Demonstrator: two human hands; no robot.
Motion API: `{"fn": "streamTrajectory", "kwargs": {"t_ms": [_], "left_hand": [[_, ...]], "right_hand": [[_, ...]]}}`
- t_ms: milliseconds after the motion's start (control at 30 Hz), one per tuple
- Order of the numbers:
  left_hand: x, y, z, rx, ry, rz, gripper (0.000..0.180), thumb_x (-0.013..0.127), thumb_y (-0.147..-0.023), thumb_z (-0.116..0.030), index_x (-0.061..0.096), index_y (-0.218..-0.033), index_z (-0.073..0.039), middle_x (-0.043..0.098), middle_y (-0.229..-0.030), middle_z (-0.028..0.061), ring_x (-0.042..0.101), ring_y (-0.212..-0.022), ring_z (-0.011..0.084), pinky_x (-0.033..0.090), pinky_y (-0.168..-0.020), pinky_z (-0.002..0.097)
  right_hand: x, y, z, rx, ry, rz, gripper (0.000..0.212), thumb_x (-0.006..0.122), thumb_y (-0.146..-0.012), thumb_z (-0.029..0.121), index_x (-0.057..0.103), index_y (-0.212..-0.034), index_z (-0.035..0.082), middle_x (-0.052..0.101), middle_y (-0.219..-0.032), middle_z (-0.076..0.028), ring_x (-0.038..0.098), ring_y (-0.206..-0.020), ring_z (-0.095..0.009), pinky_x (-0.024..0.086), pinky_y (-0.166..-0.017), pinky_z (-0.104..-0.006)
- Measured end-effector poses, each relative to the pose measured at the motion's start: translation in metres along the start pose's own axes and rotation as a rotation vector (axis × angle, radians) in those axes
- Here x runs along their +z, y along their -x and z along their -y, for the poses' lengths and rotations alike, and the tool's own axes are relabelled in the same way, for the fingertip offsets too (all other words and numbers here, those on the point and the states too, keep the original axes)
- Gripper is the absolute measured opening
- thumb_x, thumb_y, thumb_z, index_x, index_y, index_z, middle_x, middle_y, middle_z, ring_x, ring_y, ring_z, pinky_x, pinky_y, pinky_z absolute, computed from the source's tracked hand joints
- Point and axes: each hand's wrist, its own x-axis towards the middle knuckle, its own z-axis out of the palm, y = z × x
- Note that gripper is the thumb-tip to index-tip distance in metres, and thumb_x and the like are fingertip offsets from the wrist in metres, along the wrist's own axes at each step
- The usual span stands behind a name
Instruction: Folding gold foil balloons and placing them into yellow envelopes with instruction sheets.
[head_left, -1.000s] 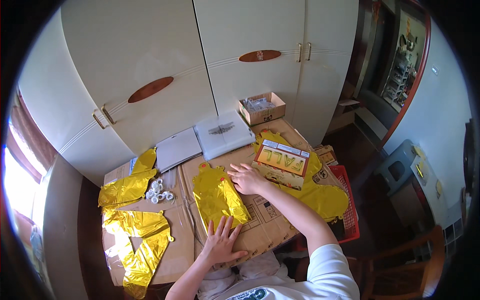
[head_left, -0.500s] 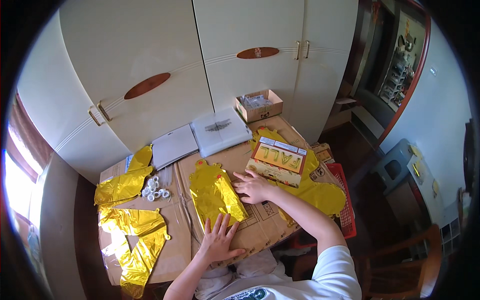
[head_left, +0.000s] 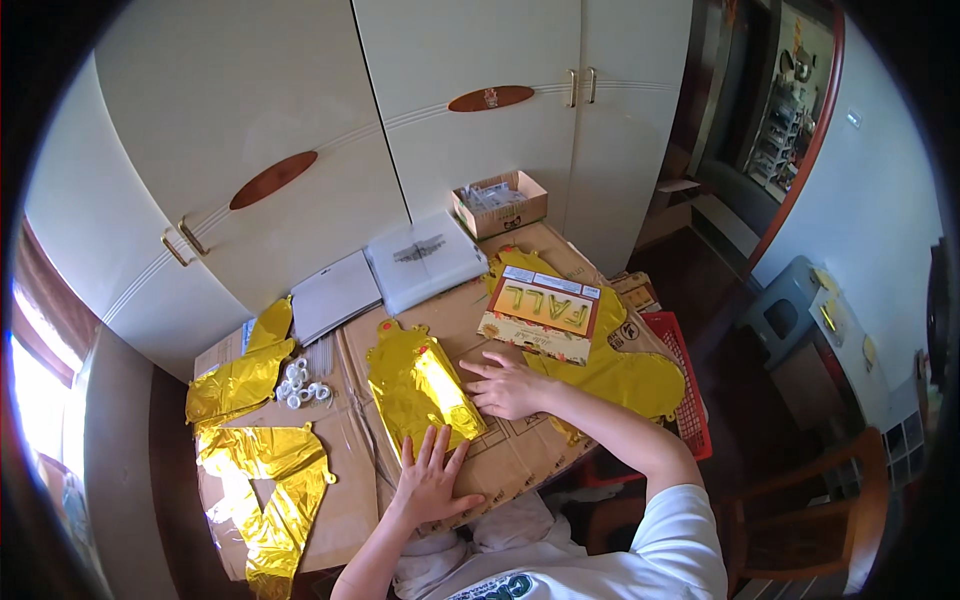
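Observation:
A folded gold foil balloon [head_left: 415, 375] with small red spots near its far end lies flat before me on the cardboard. My left hand [head_left: 430, 483] rests on its near end with fingers spread, holding nothing. Beside its right edge, my right hand [head_left: 508, 388] lies on the cardboard, fingers stretched out and apart; whether the fingertips touch the foil I cannot tell. To the right, a printed card packet [head_left: 541, 313] showing gold letters lies over another gold foil balloon [head_left: 640, 378].
More gold foil balloons [head_left: 265, 465] and several white ribbon rolls [head_left: 297, 383] lie on the left of the cardboard-covered table [head_left: 350, 480]. Grey sheets [head_left: 325, 297], clear bags [head_left: 425, 256] and a small carton [head_left: 500, 204] stand along the back. A red basket [head_left: 672, 345] sits at the right edge.
The view has shifted slightly. My right hand has slid a little to the right and toward me beside the foil balloon. My left hand stays on the near end.

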Motion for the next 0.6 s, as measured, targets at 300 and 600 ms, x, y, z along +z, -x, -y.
{"fn": "streamTrajectory", "kwargs": {"t_ms": [300, 600], "left_hand": [[-0.002, 0.000, -0.001, 0.002, 0.012, 0.038, 0.100, 0.052, -0.076, -0.079, 0.039, -0.148, -0.011, 0.028, -0.154, 0.0261, 0.023, -0.143, 0.0454, 0.016, -0.111, 0.0677], [-0.002, 0.000, 0.000, 0.001, 0.009, 0.046, 0.100, 0.053, -0.076, -0.079, 0.038, -0.148, -0.011, 0.028, -0.153, 0.0264, 0.024, -0.143, 0.0457, 0.017, -0.110, 0.0673]], "right_hand": [[-0.016, 0.024, 0.017, -0.096, -0.086, 0.093, 0.025, 0.054, -0.093, 0.028, 0.071, -0.108, 0.017, 0.064, -0.124, 0.001, 0.037, -0.141, -0.023, 0.025, -0.114, -0.0529], [-0.018, 0.034, 0.012, -0.109, -0.086, 0.087, 0.032, 0.053, -0.093, 0.028, 0.068, -0.120, 0.021, 0.061, -0.132, 0.002, 0.038, -0.141, -0.022, 0.026, -0.114, -0.0520]]}}
